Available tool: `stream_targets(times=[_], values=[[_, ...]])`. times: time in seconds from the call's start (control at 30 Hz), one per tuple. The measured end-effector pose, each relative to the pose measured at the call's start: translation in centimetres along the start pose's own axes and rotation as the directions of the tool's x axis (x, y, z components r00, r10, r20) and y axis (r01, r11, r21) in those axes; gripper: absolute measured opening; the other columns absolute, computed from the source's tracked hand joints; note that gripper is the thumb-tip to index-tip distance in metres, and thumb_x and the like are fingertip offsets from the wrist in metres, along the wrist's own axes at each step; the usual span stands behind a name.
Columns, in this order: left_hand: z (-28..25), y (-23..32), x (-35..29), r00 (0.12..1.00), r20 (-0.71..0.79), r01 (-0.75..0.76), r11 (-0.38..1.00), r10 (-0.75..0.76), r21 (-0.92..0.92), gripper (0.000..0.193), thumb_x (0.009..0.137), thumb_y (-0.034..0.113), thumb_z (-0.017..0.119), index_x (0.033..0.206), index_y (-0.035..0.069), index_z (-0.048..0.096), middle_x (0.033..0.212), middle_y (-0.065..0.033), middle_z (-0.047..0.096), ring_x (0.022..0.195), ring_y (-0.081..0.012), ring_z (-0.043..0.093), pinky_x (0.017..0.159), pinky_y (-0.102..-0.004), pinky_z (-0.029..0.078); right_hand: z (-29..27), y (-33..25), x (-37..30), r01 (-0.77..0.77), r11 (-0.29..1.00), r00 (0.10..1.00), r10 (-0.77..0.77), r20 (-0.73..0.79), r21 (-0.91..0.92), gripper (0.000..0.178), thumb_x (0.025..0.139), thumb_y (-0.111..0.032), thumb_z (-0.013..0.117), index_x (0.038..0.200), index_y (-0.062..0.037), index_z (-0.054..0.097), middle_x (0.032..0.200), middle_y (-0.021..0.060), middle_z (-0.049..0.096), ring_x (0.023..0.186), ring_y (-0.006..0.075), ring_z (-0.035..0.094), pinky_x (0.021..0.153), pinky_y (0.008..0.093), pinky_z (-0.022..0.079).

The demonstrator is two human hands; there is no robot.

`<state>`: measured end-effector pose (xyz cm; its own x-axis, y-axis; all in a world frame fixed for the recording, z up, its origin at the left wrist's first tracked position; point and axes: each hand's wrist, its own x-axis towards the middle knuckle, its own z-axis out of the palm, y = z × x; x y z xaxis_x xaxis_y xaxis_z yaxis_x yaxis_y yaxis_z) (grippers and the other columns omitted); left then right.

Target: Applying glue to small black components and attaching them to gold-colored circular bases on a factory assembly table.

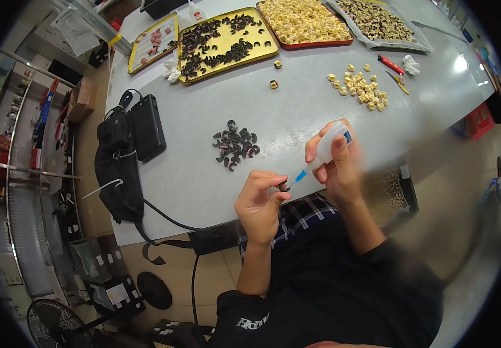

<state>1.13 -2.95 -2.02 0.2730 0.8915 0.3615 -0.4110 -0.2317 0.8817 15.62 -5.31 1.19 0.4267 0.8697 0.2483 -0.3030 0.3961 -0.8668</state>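
Between the thumb and fingers of my left hand (259, 206) is pinched a small black curved piece (284, 186). My right hand (341, 165) grips a white squeeze bottle (327, 148) with a blue needle tip (300, 176). The tip points down and left, right at the black piece; whether it touches cannot be made out. Beyond my left hand lies a loose pile of black curved pieces (234, 144), some showing pinkish spots. Farther right on the grey table (187, 124) is a group of small cream-yellow cube-like pieces (359, 89), and two similar ones with dark parts (273, 84) sit apart.
Along the far edge stand a yellow tray of black pieces (256, 60), a red-rimmed tray of cream pieces (305, 46) and a plastic-lined tray (378, 44). A black pouch with cables (120, 188) lies at the left edge. A red marker-like tube (391, 64) and crumpled tissue (411, 65) lie right.
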Motion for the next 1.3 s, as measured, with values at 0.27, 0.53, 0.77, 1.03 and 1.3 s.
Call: stream_targets(times=[0.27, 0.53, 0.77, 1.03, 1.3], values=[[0.0, 0.0, 0.0, 1.000, 0.015, 0.002, 1.000, -0.002, 0.007, 0.022, 0.074, 0.003, 0.072, 0.093, -0.002, 0.064, 0.087, -0.0086, 0.057, 0.078, -0.0151, 0.054, 0.071, -0.0260, 0.046, 0.4, -0.1, 0.1, 0.024, 1.000, 0.999, -0.024, -0.036, -0.004, 0.037, 0.094, -0.045, 0.045, 0.099, -0.0083, 0.043, 0.071, 0.0129, 0.057, 0.041, 0.0060, 0.036, 0.038, 0.0172, 0.029], [0.0, 0.0, 0.0, 1.000, 0.023, -0.004, 1.000, 0.003, 0.007, 0.023, 0.073, 0.001, 0.073, 0.093, -0.002, 0.064, 0.087, -0.0085, 0.057, 0.078, -0.0151, 0.054, 0.071, -0.0257, 0.046, 0.6, 0.0, -0.1, 0.042, 0.999, 0.998, -0.044, -0.041, -0.035, 0.038, 0.093, -0.046, 0.045, 0.099, -0.0084, 0.043, 0.071, 0.0128, 0.057, 0.040, 0.0060, 0.036, 0.038, 0.0167, 0.029], [-0.4, 0.1, -0.1, 1.000, 0.009, -0.009, 1.000, 0.008, 0.020, 0.022, 0.073, 0.000, 0.072, 0.093, -0.002, 0.064, 0.087, -0.0084, 0.057, 0.077, -0.0151, 0.054, 0.070, -0.0258, 0.046, -1.5, 0.1, 0.5, 0.065, 0.997, 0.993, -0.069, -0.096, -0.043, 0.037, 0.093, -0.045, 0.047, 0.101, -0.0085, 0.044, 0.076, 0.0128, 0.058, 0.053, 0.0074, 0.044, 0.047, 0.0180, 0.035], [0.3, 0.1, -0.2, 1.000, -0.008, 0.028, 1.000, -0.028, 0.014, 0.020, 0.075, 0.003, 0.070, 0.092, -0.002, 0.061, 0.086, -0.0080, 0.054, 0.078, -0.0156, 0.051, 0.071, -0.0262, 0.043, -9.7, -2.4, 1.5, 0.217, 0.958, 0.931, -0.261, -0.256, -0.187, 0.032, 0.087, -0.026, 0.061, 0.107, -0.0050, 0.047, 0.102, 0.0165, 0.060, 0.081, 0.0129, 0.056, 0.070, 0.0229, 0.045], [0.0, 0.1, -0.3, 0.999, -0.016, -0.041, 0.998, 0.041, 0.045, 0.015, 0.078, 0.002, 0.068, 0.089, -0.003, 0.060, 0.086, -0.0073, 0.053, 0.076, -0.0144, 0.050, 0.071, -0.0248, 0.042, -18.6, -7.0, 1.6, -0.059, 0.536, 0.836, -0.435, -0.336, -0.842, 0.032, 0.078, -0.006, 0.069, 0.106, -0.0013, 0.054, 0.112, 0.0139, 0.060, 0.095, 0.0178, 0.060, 0.083, 0.0280, 0.048]])
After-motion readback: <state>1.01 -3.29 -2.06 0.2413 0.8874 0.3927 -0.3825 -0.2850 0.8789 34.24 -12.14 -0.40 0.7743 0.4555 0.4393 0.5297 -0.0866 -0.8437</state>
